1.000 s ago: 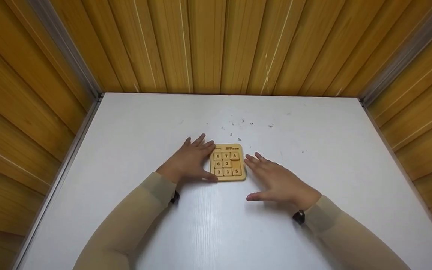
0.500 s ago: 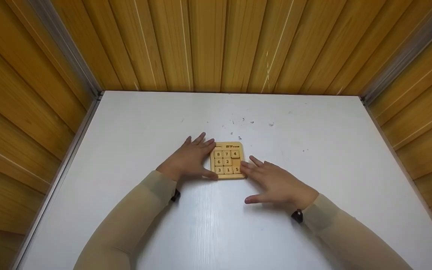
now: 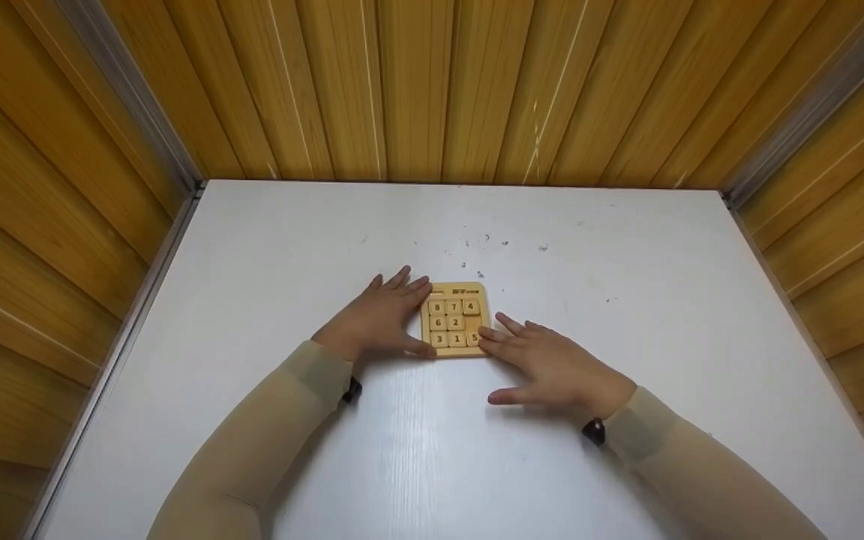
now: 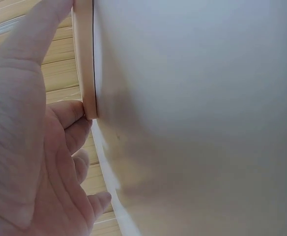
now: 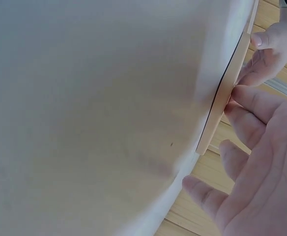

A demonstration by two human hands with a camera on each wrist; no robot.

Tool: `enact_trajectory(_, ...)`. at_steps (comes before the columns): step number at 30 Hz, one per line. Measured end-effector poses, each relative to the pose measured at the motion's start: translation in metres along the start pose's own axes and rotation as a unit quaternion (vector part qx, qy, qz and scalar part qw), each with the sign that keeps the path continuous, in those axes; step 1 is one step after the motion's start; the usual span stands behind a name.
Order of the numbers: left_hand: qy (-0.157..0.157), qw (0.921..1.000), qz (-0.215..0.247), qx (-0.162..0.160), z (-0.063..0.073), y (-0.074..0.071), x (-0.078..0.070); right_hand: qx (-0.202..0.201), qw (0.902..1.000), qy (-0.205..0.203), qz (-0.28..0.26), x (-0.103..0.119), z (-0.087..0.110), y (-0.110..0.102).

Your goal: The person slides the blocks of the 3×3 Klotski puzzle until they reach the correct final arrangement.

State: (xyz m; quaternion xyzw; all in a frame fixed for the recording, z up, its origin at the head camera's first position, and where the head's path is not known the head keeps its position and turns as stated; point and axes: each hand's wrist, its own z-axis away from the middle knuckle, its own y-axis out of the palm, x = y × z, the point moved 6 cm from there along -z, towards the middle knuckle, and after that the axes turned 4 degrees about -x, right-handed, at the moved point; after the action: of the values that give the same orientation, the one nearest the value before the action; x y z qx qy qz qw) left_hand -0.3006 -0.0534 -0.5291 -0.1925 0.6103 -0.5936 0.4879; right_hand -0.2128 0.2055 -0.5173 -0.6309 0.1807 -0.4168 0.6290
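A wooden number sliding puzzle [image 3: 466, 352] lies flat on the table, its rows reading 8 7 4, 6 2 with a vacant slot at the right, and 3 1 5. My left hand [image 3: 374, 319] holds its left side, thumb at the lower corner and index finger at the upper one. In the left wrist view that hand [image 4: 40, 142] spans the puzzle's edge [image 4: 84, 59]. My right hand [image 3: 552, 366] reaches in from the right with fingers extended, fingertips on the 5 tile [image 3: 473, 338] and the right rim. Its thumb stands apart, near the table. The right wrist view shows this hand [image 5: 261, 147] beside the puzzle's side [image 5: 224, 93].
The white table [image 3: 312, 225] has several small dark marks [image 3: 505, 243] behind the puzzle. Wood-patterned panels [image 3: 409, 90] wall in the back and both sides, with metal posts at the corners.
My right hand has moved left from beside the puzzle until its fingertips reach over the right rim onto the 5 tile. The left hand keeps its hold; the tile order looks the same.
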Motion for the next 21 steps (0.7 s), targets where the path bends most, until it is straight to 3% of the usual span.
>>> enact_trajectory(21,-0.009,0.9999,0.006,-0.006,-0.0035,0.0041,0.0027,-0.011,0.9999,-0.011,0.007,-0.0045,-0.0069,-0.0020)
